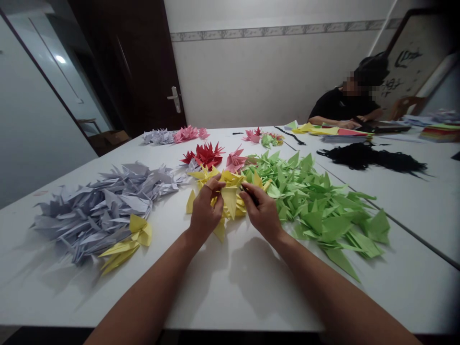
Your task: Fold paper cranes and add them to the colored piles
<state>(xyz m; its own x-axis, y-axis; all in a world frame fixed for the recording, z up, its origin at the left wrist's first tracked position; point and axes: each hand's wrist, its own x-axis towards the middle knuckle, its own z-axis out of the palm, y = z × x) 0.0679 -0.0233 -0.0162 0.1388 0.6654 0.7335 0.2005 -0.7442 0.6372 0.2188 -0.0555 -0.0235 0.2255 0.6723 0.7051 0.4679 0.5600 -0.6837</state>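
Note:
Between my hands, at the middle of the table, is a folded yellow paper piece (230, 200) above a small yellow pile. My left hand (207, 206) has its fingers closed on the left edge of that piece. On the right, my right hand (261, 207) is closed round a small dark object (250, 195), its fingertips near the piece's right edge. A large heap of white-grey folded paper (104, 206) lies to the left, with several yellow pieces (131, 242) at its front. Green folded paper (316, 206) is heaped to the right.
Red (206, 155) and pink (235, 159) folded papers lie behind the yellow pile. Black strands (370, 155) rest at the right on the white table (223, 306). Another person (345, 105) sits at the far right beside stacked coloured paper (332, 131).

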